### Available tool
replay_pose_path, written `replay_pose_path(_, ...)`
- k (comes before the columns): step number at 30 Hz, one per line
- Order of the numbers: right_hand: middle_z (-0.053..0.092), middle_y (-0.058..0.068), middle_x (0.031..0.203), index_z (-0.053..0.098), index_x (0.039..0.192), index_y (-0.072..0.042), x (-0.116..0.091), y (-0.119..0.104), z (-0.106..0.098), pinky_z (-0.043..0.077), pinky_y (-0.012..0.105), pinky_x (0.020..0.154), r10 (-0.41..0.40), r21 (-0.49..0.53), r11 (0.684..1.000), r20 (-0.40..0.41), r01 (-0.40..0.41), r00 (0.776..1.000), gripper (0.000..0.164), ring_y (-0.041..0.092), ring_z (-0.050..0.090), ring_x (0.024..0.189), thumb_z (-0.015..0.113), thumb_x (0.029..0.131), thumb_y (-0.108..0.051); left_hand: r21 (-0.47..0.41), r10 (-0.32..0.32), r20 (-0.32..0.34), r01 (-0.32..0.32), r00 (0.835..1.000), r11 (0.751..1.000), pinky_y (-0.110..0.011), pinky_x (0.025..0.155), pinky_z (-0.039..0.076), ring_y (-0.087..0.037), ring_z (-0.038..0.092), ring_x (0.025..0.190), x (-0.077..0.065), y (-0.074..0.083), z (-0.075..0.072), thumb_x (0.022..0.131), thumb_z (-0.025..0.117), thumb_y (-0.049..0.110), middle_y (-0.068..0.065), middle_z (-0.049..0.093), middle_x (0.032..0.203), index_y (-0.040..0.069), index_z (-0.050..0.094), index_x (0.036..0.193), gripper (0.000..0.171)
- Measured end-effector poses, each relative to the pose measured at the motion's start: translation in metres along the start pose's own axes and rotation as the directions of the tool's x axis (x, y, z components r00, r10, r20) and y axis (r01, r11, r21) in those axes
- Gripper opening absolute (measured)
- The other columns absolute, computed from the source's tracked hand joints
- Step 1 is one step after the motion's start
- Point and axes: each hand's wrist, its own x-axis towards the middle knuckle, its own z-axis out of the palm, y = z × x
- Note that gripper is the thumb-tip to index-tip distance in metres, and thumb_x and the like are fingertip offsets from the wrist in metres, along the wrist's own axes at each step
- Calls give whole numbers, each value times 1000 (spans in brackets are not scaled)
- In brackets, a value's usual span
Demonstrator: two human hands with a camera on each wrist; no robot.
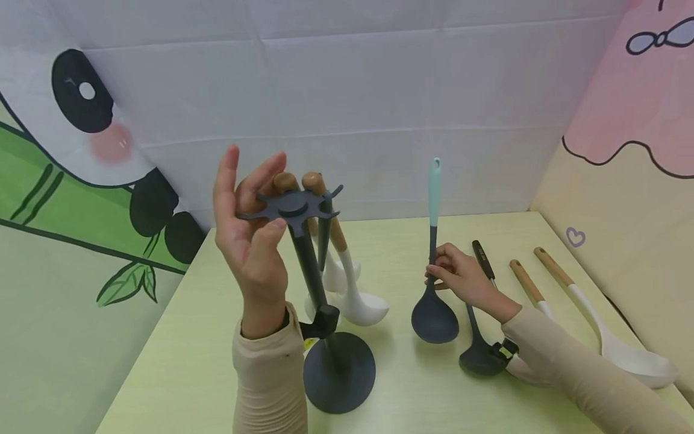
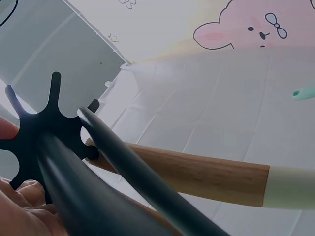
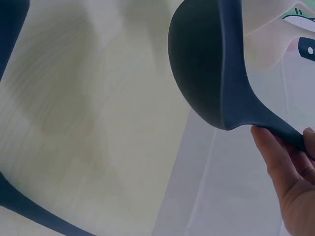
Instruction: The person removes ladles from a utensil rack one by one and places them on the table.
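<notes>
So the mint-handled ladle (image 1: 435, 316) is upright in front of the far side of the table (image 1: 217, 361), bowl down, and the right hand (image 1: 461, 274) has it pinched on the dark neck, just above the bowl. Makes sense to me: holding it that low puts the fingers near the heavy end and leaves the handle, with the hole at its tip, totally free. The left hand (image 1: 249, 241) is bent round the top of the stand (image 1: 308, 259), thumb by the hub, I'd guess to stop it wobbling. Honestly can't tell how many of its other fingers really touch, since the rack blocks them, but the index sticks up loose. A wooden-handled white ladle (image 1: 365, 309) hangs off the rack, bowl low, so its weight stays near the post, and the wide round base (image 1: 347, 392) should help with tipping. Over on the right, a dark ladle (image 1: 482, 360) and a wooden-handled white turner (image 1: 634, 361) lie with heads toward the person, which leaves the area round the stand roomier.
</notes>
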Motion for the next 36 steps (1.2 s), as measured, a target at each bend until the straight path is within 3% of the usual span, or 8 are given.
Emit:
replay_pose_path(6,63,15,87,45,105,3,1,7,-5,56,33,64,51,18,998,30,-52,998,21,28,65,82,55,90,-9,-15,-16,-4,16,1000,1000,-40,91,43,-36,55,107,2,-2,0,62,33,-2,-18,62,109,-10,31,133,72)
replay_pose_path(15,61,20,93,43,105,3,3,22,-10,56,37,65,132,35,990,97,-136,987,23,27,66,81,54,91,-12,-48,-62,1,62,998,997,-39,90,43,-36,54,108,3,-3,0,62,31,-3,-18,62,110,-9,31,134,72)
replay_pose_path(21,60,25,91,42,104,4,6,30,-11,55,44,65,207,94,971,140,-222,968,23,30,66,80,54,91,-10,-53,-75,8,75,997,996,-36,88,44,-35,55,108,4,-5,0,62,30,-4,-17,62,110,-9,31,134,72)
replay_pose_path(27,60,27,93,41,104,6,8,37,-15,55,43,65,260,120,952,175,-282,950,24,31,65,80,54,91,-9,-31,-76,15,76,997,997,-37,89,43,-36,53,109,3,-7,1,63,31,-3,-17,61,111,-9,30,134,72)
replay_pose_path(36,63,22,88,40,104,6,15,48,-19,56,42,65,330,138,920,234,-367,915,24,30,65,77,54,91,-9,-23,-70,19,71,997,997,-38,91,42,-36,53,109,4,-10,3,63,31,-3,-17,61,112,-9,29,135,72)
